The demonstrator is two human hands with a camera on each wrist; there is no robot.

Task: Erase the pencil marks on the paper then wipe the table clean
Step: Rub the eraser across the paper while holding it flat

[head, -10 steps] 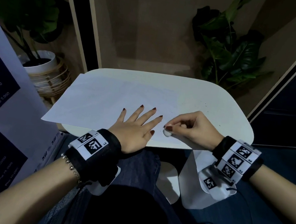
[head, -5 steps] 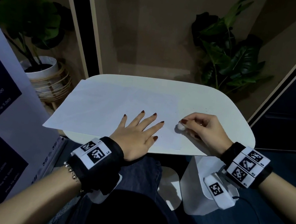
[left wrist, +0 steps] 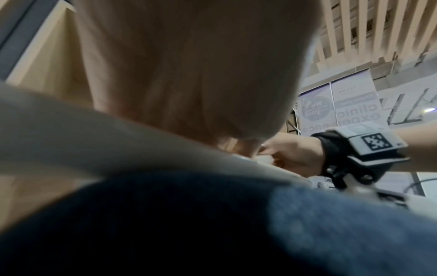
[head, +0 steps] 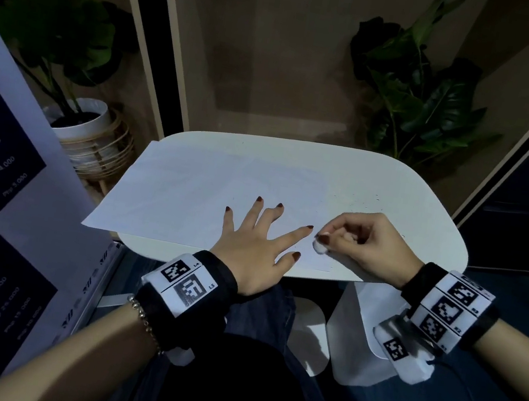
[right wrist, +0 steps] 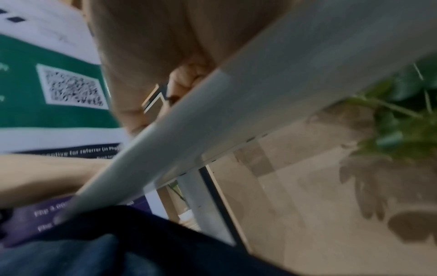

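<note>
Head view: sheet of paper (head: 208, 198) lying flat on the small white table (head: 425, 226), long axis running left to right, left end overhanging the table's left edge, right end stopping short of the bare right part of the tabletop. Left hand (head: 254, 244) spread flat, palm down, on the paper near the table's front edge, fingers straight and fanned, pinning the sheet. Right hand (head: 366, 247) just to the right of it, curled, pinching a small white eraser (head: 320, 246) between thumb and forefinger at the paper's front right corner, eraser tip touching or nearly touching the sheet. Eraser just beside the left forefinger, apart from it. No pencil marks legible on the paper at this light. Dark specks (head: 365, 202), likely eraser crumbs, scattered on the bare tabletop behind the right hand.

Left wrist view: mostly blurred palm and table edge; right hand (left wrist: 295, 155) visible across, fingers closed over something pale at the table's front edge.

Right wrist view: table edge crossing diagonally, blurred; curled fingers (right wrist: 189, 74) above it, eraser itself not discernible.

Judgement: rubbing stroke belongs to the right hand, nearer the remaining corner; strokes best directed away from the pinning left hand, along the sheet's long axis, to avoid buckling.
</note>
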